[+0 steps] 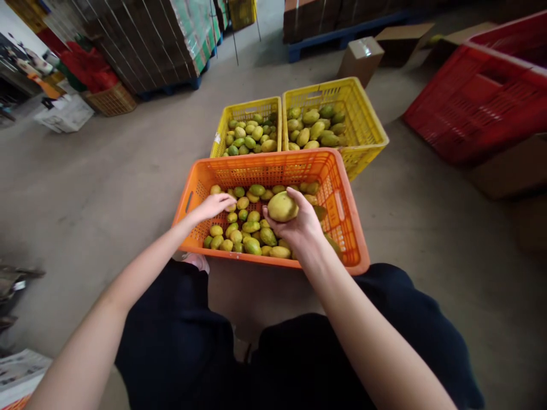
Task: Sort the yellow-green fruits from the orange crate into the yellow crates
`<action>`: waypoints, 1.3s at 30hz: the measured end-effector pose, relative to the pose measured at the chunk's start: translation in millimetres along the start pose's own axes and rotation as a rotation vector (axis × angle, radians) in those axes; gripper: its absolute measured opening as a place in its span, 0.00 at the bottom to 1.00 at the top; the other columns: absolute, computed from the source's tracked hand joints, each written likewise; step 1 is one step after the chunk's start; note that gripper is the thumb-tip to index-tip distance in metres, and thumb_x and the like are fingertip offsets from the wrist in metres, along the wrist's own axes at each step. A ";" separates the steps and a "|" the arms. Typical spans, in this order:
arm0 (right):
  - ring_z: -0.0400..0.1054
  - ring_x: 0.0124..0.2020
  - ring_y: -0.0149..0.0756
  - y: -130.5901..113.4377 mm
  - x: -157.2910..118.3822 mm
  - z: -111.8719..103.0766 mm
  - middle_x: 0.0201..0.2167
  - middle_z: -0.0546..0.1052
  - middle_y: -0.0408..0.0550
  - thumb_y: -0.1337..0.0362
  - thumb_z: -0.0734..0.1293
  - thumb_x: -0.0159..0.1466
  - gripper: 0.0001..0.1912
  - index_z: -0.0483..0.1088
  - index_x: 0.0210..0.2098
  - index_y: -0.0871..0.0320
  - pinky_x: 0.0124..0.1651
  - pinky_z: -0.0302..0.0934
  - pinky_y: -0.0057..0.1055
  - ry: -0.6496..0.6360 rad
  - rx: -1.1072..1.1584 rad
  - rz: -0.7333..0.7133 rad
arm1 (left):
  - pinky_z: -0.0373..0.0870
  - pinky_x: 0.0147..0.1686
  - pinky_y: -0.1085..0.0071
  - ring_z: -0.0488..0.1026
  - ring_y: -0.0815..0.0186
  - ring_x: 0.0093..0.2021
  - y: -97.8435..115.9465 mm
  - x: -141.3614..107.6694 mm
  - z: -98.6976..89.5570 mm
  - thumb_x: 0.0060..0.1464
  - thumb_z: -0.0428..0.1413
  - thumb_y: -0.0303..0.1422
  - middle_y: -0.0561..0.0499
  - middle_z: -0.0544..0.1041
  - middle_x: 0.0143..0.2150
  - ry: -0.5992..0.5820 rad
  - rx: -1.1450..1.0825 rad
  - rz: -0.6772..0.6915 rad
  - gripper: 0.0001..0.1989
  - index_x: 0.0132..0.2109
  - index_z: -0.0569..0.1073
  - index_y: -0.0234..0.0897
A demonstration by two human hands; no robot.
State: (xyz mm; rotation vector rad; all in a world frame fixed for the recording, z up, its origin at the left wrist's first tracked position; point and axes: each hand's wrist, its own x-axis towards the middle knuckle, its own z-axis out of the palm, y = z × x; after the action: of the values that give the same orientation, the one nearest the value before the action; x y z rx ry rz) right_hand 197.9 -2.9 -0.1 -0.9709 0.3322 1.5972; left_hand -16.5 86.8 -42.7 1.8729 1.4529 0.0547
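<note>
My right hand [301, 225] holds a large yellow-green mango [282, 207] above the right half of an orange crate [260, 162], its thumb and fingers around the fruit. Over the crate's left part, my left hand [217, 205] reaches in with fingers stretched out. Its fingertips are right by a small yellow mango [231, 208]; whether they touch it I cannot tell. Smaller green and yellow mangoes [252, 246] lie loose across the crate's bottom. My right hand and forearm hide some of those on the right.
Behind the orange crate stand two yellow crates, the left one [252, 103] and the right one [363, 122], both holding fruit. A big red crate [474, 97] is at right. Cardboard boxes [361, 57] and loaded blue pallets [342, 40] stand farther back. My knees flank the orange crate.
</note>
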 end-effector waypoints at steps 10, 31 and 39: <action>0.70 0.30 0.34 -26.7 -11.0 -21.5 0.29 0.73 0.41 0.67 0.69 0.57 0.06 0.67 0.32 0.53 0.33 0.74 0.36 0.063 0.074 -0.051 | 0.63 0.55 0.52 0.68 0.44 0.57 -79.4 105.7 96.8 0.51 0.62 0.33 0.34 0.77 0.47 0.014 0.378 -0.246 0.13 0.43 0.74 0.30; 0.71 0.29 0.36 -38.1 -7.0 -28.0 0.30 0.75 0.42 0.64 0.73 0.51 0.11 0.70 0.32 0.55 0.29 0.72 0.34 0.165 -0.029 -0.049 | 0.54 0.62 0.55 0.60 0.46 0.63 -122.7 152.1 132.0 0.46 0.63 0.28 0.37 0.65 0.62 -0.002 -0.043 -0.084 0.27 0.55 0.70 0.33; 0.71 0.27 0.35 -24.4 -19.2 -20.9 0.29 0.75 0.42 0.65 0.72 0.52 0.10 0.69 0.32 0.54 0.27 0.71 0.33 -0.021 -0.097 -0.038 | 0.73 0.40 0.63 0.76 0.58 0.41 -46.0 77.5 28.0 0.53 0.53 0.52 0.43 0.78 0.41 0.113 -0.610 -0.027 0.26 0.48 0.71 0.35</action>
State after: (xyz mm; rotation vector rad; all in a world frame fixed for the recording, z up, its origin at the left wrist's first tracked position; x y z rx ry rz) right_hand 228.2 -23.3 8.2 -1.0273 0.2223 1.6003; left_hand -13.6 141.1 -119.8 1.3640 1.3389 0.5366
